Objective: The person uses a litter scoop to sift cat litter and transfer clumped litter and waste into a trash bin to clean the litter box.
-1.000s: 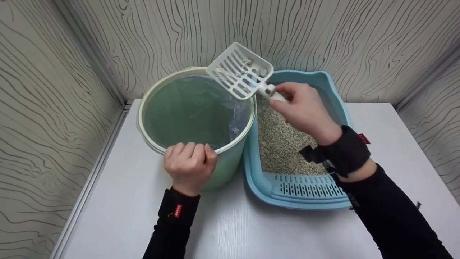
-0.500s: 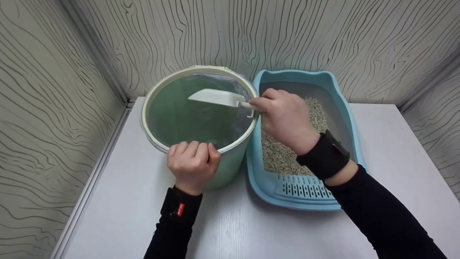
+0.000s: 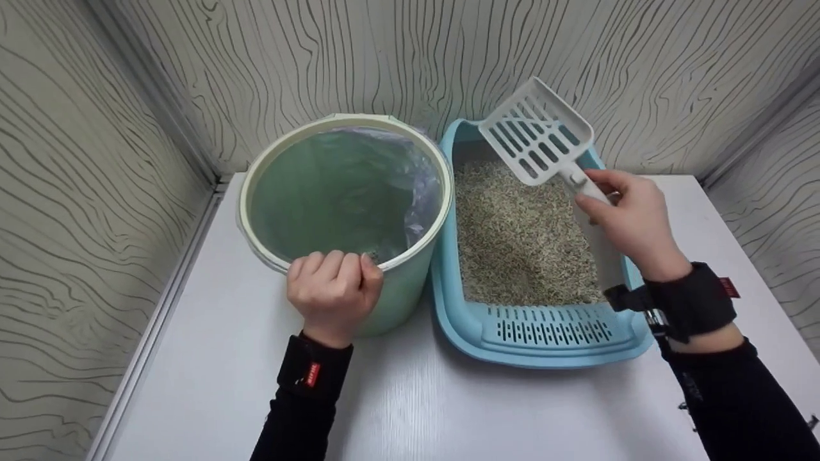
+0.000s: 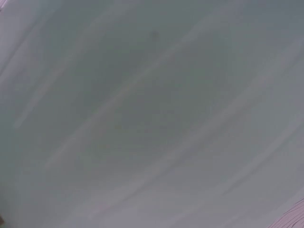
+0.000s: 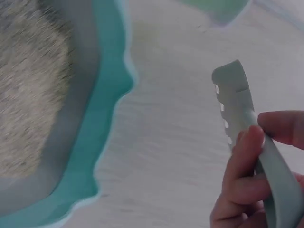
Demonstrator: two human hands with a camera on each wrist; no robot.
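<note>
Wood-grain patterned walls close in on three sides of the white table [image 3: 448, 410] where we work. Toward its far edge, on the left half, stands a pale green bucket [image 3: 397, 301] lined with a thin clear bag [image 3: 419, 186]. Just beside it on the right, rims nearly touching, sits a light blue litter tray [image 3: 544, 352] filled with pale granular litter [image 3: 519, 237]; a slotted ledge runs along the tray's near side.

Our left hand [image 3: 333, 298] rests on the near rim of the bucket, its fingers curled over the rim and gripping it. The left wrist view shows only a blurred pale grey-green surface, so we cannot tell any more from it.

Our right hand [image 3: 634, 221] is raised above the far right corner of the tray, with fingers closed around the handle of a white slotted scoop [image 3: 535, 137]. The scoop's head tilts up and away from us, toward the back wall, above the far edge of the tray; we see nothing lying in it. In the right wrist view the scoop [image 5: 232, 102] shows edge-on, with fingers [image 5: 244, 156] wrapped round its handle, the tray [image 5: 107, 95] and its litter [image 5: 28, 90] off to the left and the bucket [image 5: 218, 7] at the top edge.

Both forearms wear black sleeves with black wrist straps.
</note>
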